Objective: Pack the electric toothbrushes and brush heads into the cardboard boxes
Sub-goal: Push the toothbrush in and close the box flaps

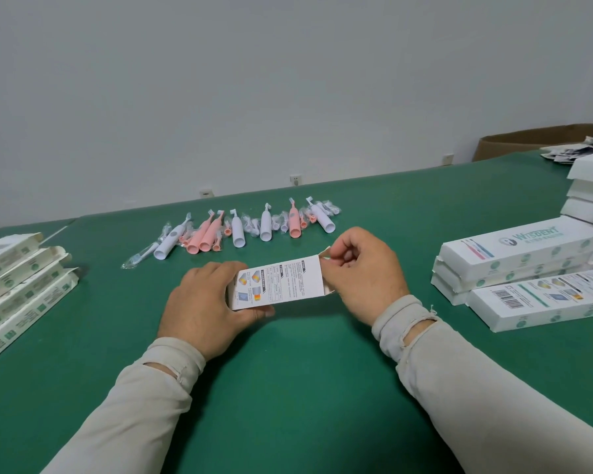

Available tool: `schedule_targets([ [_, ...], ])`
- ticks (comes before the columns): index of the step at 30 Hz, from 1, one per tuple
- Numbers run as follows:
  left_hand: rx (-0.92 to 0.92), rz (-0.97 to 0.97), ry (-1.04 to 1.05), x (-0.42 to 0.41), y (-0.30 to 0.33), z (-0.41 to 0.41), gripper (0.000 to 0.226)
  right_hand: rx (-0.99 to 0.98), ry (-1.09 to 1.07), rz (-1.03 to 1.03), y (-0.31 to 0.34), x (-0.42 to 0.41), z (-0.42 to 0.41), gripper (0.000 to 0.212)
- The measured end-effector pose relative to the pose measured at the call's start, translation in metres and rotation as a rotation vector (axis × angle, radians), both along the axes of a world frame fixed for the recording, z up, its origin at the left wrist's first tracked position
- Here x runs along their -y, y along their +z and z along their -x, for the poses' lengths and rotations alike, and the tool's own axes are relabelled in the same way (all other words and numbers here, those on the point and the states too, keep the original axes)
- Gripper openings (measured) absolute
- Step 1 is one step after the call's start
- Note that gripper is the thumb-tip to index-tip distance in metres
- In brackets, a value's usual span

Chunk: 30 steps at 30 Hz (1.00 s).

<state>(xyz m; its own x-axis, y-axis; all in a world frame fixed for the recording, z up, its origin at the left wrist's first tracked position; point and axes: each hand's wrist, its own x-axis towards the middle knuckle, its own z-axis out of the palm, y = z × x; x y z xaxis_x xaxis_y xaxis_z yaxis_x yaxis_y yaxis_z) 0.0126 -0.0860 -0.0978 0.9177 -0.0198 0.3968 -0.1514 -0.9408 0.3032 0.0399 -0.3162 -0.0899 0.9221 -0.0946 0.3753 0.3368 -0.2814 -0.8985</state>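
Green table; seven toothbrushes; left hand, right hand fingers grip one box.

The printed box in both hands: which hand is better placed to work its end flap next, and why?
Right. The right hand already pinches the end flap of the box, while the left hand has a steadying grip round the far end.

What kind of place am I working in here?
Probably a small packing workshop: a wide green table, stacks of identical white boxes, loose toothbrushes in a row, and a big cardboard carton at the back.
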Motion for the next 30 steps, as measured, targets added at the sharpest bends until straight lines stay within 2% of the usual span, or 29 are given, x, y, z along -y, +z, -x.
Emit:
schedule_targets([
  [4,-0.007,0.066,0.017,-0.005,-0.001,-0.002,0.064,0.072,-0.001,-0.008,0.009,0.013,-0.003,0.020],
  [9,0.000,0.074,0.017,-0.010,-0.002,-0.003,0.065,0.055,0.156,0.140,0.012,0.017,0.001,0.037],
  [15,0.002,0.110,0.019,-0.012,-0.003,-0.005,0.063,0.063,0.294,0.202,0.012,0.012,0.006,0.025],
  [19,0.002,0.142,0.018,-0.013,-0.003,-0.005,0.063,0.068,0.373,0.264,0.014,0.014,0.007,0.038],
  [21,0.001,0.157,0.015,-0.013,-0.004,-0.005,0.064,0.107,0.334,0.253,0.012,0.013,0.008,0.038],
  [28,0.013,0.171,0.025,-0.010,-0.003,-0.004,0.062,0.236,0.132,0.167,0.005,0.004,0.009,0.016],
  [30,0.020,0.192,0.033,-0.010,-0.003,-0.004,0.060,0.273,0.116,0.148,0.004,-0.001,0.012,0.018],
])
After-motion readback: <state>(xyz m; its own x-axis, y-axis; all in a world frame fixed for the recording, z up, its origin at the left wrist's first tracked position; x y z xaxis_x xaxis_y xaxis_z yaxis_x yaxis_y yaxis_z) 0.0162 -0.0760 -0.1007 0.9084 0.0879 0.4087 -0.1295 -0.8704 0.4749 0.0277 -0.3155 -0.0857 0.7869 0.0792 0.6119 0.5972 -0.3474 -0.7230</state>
